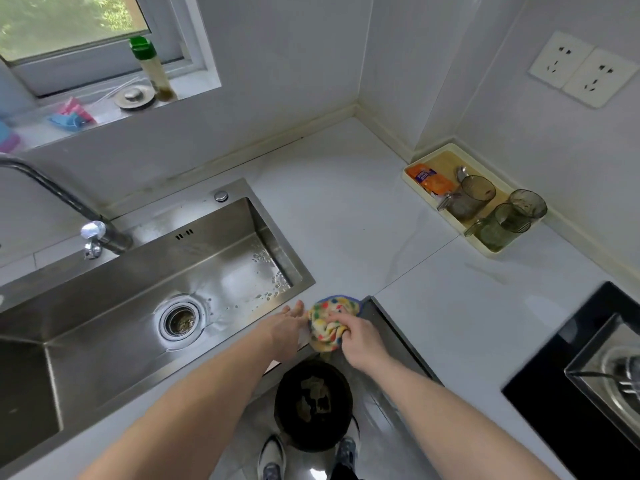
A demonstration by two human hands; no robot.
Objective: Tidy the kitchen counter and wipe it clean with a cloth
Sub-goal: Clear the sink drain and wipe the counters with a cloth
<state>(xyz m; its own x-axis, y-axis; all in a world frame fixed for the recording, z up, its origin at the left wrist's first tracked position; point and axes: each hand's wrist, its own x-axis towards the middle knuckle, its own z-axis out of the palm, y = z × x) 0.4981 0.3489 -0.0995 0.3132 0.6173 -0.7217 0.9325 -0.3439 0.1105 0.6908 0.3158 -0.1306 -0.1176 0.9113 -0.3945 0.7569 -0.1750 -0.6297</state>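
Best bet here was sweeping crumbs w/ the cloth (332, 322) off the counter (346, 216) edge into the bin (313, 403) below, since the right hand (360, 336) gripped it bunched at the front edge, left hand (285, 329) spread flat, touching it by the sink (138, 289) corner.

Single head cam, wide-angle, looking steeply down from standing height.
Faces the counter (346, 209) corner: sink (104, 306) left, stove (588, 375) at right edge, window (69, 29) top left. Both forearms enter from the bottom; floor and shoes (272, 455) visible below the counter edge. Straight lines bow near the borders.
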